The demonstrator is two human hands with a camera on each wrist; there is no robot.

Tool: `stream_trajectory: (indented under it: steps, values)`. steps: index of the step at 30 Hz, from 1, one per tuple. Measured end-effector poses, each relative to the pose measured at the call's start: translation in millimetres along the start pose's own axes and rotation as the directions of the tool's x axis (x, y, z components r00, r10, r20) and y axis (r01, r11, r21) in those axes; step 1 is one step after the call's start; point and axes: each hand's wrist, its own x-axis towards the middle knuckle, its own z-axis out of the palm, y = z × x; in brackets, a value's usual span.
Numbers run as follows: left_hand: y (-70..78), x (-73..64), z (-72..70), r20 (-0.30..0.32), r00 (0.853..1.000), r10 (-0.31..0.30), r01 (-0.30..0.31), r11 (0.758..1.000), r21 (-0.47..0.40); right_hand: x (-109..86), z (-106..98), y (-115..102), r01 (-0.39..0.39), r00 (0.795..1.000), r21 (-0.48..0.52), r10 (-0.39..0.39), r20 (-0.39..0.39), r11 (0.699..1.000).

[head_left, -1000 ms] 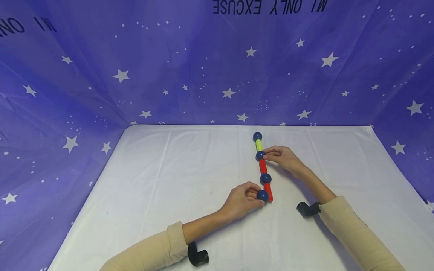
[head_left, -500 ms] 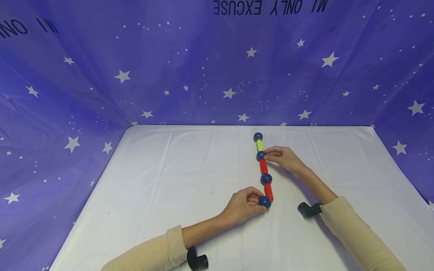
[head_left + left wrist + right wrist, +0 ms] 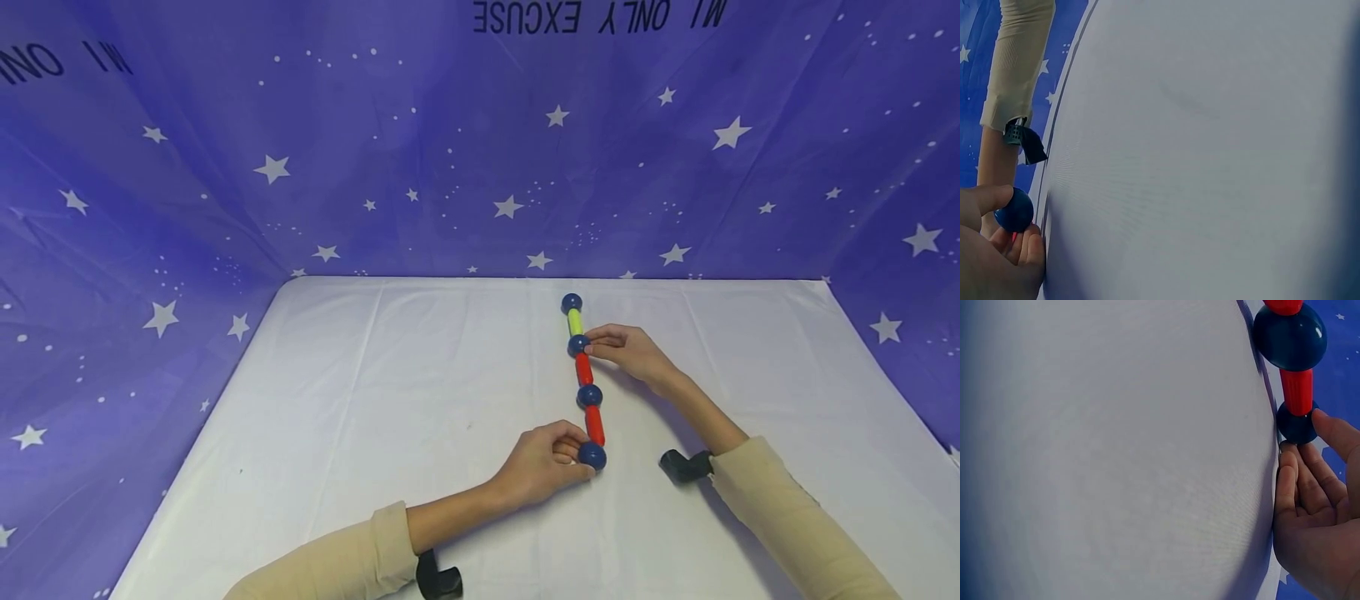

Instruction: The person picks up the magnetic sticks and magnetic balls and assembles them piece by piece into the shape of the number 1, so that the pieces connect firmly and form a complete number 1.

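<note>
A chain of blue balls and coloured rods lies on the white table. From the far end come a blue ball (image 3: 572,303), a yellow-green rod (image 3: 574,322), a second blue ball (image 3: 577,345), a red rod (image 3: 584,369), a third ball (image 3: 590,396) and another red rod (image 3: 594,425). My left hand (image 3: 536,467) pinches the nearest blue ball (image 3: 592,456) between thumb and fingers, at that rod's near end. Farther up, my right hand (image 3: 633,354) holds the second ball from its right side. The right wrist view shows its thumb and fingertips at this ball (image 3: 1297,425).
White cloth covers the table (image 3: 420,358). A purple star-printed curtain (image 3: 450,150) stands behind it and at both sides. Black wrist-mounted pieces project below the left sleeve (image 3: 438,577) and beside the right sleeve (image 3: 684,467).
My left hand has brought its ball toward me and slightly right, from beside the near red rod round to its end. My right hand stays on the second ball.
</note>
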Motion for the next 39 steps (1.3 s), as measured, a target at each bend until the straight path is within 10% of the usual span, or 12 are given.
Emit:
stream_trajectory:
  steps: [22, 39]
  values:
    - [-5.2, 1.8, -0.4, 0.016, 0.998, 0.069, -0.070, 0.991, 0.114, -13.1, 1, -5, -0.020, 1.000, 0.000, 0.020, -0.023, 1.000]
    - [-8.1, 2.7, 0.5, 0.011, 0.996, 0.089, -0.090, 0.989, 0.118, -84.7, 10, -20, -0.133, 0.990, 0.023, 0.132, 0.047, 0.991]
